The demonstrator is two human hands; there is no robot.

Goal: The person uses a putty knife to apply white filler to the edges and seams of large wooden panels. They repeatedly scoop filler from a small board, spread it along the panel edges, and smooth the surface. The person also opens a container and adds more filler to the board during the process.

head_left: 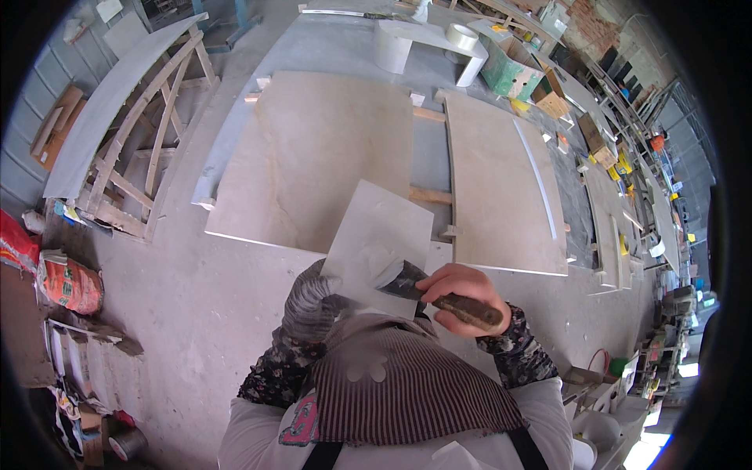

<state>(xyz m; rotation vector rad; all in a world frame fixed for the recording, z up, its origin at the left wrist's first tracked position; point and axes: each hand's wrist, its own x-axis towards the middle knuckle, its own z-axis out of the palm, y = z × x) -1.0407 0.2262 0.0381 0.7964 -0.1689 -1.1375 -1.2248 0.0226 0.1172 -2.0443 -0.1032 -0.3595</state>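
My left hand, in a grey glove, grips the near left edge of a flat white board, which tilts in front of my body. Bare, my right hand is closed around the dark, worn handle of a putty knife. The knife's blade rests on or just over a smear of whitish paste on the board; I cannot tell if it touches. Beyond the board lies a large beige stone-look slab. To its right is a second slab with a pale strip along it.
Wooden battens show between the slabs. A curved panel on a wooden frame stands at the left, above orange bags. A green box and a roll of tape sit at the far side. Cluttered shelving lines the right.
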